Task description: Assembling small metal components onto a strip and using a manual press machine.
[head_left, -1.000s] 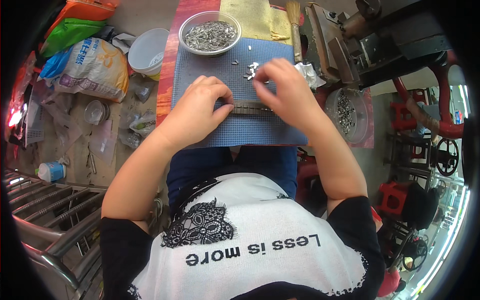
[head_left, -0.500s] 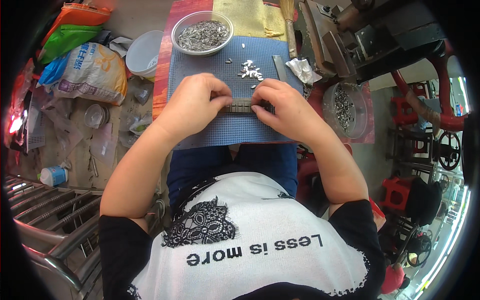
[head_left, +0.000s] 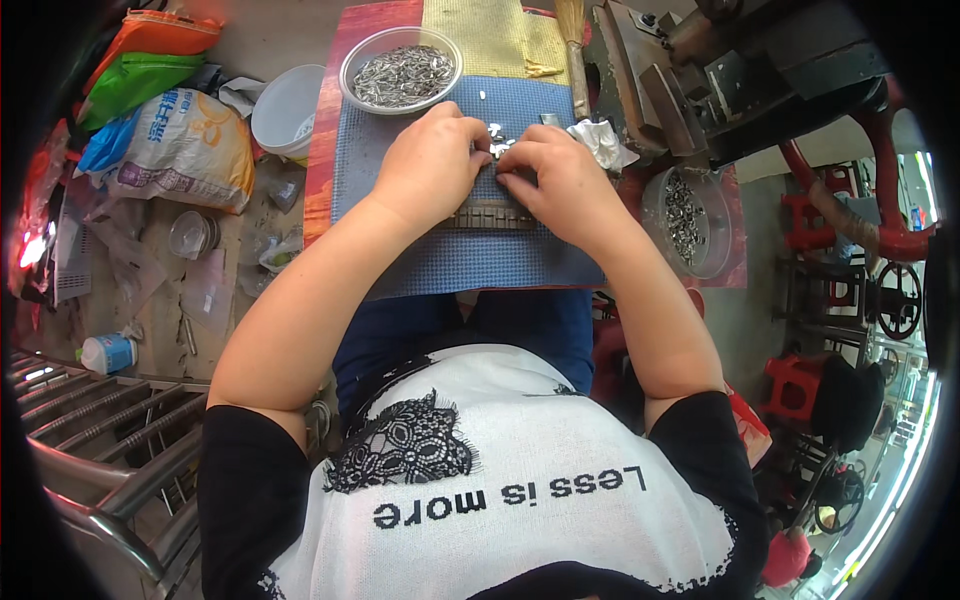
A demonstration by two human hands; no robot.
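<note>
Nearest, the long grey slotted metal strip (head_left: 492, 216) lies flat on the blue woven mat (head_left: 450, 262) covering the surface. It appears rigid and light; best gripped by its long edges. Left hand (head_left: 432, 165) and right hand (head_left: 562, 183) rest over it, fingers curled narrow, pinching small silvery metal pieces (head_left: 497, 143): light, slippery, easily dropped. Beyond stands a clear bowl of similar pieces (head_left: 402, 72).
</note>
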